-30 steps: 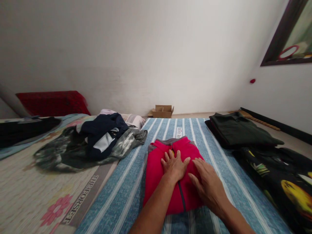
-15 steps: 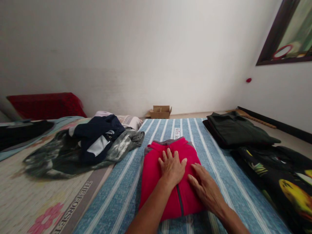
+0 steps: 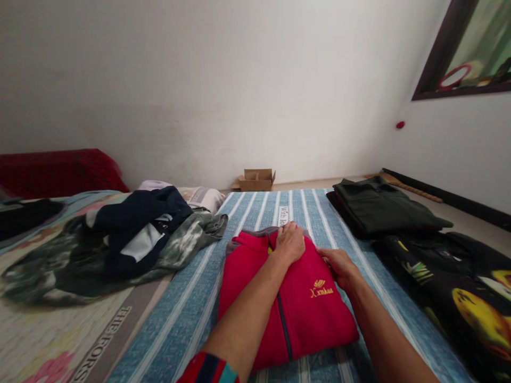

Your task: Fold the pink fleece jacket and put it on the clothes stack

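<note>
A folded red fleece jacket [image 3: 295, 308] with a grey collar, a dark zip and yellow embroidery lies on the blue striped bedspread [image 3: 187, 324] right in front of me. My left hand [image 3: 290, 242] is curled over the jacket's far edge at the collar, fingers closed on the cloth. Over at the jacket's right edge, my right hand [image 3: 339, 265] is curled into the fabric. Both forearms reach over the jacket.
A loose heap of dark blue, white and camouflage clothes [image 3: 131, 234] lies to the left. A folded dark green garment [image 3: 383, 210] sits at the right, with a black patterned cloth [image 3: 459, 287] nearer. A small cardboard box [image 3: 256, 180] stands by the wall. A red pillow [image 3: 59, 170] lies far left.
Both hands were flat on the middle of the jacket. They have slid forward and now grip its far edge and right edge. The yellow embroidery is uncovered. The camera has shifted right.
</note>
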Motion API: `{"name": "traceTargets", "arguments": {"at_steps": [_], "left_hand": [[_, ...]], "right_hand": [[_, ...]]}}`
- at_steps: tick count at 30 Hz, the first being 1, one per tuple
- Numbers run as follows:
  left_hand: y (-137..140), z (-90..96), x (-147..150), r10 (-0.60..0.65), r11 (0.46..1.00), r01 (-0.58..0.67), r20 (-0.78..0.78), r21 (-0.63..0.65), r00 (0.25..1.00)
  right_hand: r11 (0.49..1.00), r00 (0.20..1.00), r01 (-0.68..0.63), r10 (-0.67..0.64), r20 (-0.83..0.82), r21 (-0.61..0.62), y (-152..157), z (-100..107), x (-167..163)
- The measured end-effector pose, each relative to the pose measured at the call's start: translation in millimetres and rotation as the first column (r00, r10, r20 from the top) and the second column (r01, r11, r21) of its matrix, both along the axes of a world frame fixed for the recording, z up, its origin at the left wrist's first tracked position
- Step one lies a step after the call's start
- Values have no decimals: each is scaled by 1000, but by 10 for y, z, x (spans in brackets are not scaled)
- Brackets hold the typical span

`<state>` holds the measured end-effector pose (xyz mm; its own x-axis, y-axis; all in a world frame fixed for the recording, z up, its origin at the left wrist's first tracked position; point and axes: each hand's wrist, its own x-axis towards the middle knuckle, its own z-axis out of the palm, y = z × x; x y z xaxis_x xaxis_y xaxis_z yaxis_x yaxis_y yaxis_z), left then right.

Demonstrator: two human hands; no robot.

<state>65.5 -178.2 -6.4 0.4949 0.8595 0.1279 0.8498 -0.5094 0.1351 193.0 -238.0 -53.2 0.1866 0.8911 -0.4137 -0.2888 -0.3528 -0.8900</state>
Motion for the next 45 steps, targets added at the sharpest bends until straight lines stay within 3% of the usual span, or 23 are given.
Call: {"name": "traceTargets", "arguments": {"at_steps": [5,12,18,22,25,35,45], "left_hand": [[66,-255,-84,84,996,-84,56,3,995],[7,-296,-87,125,991,-127,62,32,990],[57,-59,-90,88,996,-88,-4,-4,996],[311,185,6,10,994,-20,-101,-106,995],[520,243,112,-74,988,58,-105,-146,992],[706,-81,92,-245,960,235,-54,-151,968],[748,-320,93,-145,980,140,27,142,989]], "right_hand": [[997,999,-18,14,-43,-82,26,-45,12],[995,995,-38,29,-97,-93,64,22,-27],[992,979,-103,88,-185,-72,1,54,-79],[997,984,-78,73,-165,-22,25,21,-87],[998,987,-58,56,-150,-3,62,-28,-86],[995,998,-23,28,-51,92,107,-123,-110],[998,996,-27,22,88,54,125,-200,-74]]}}
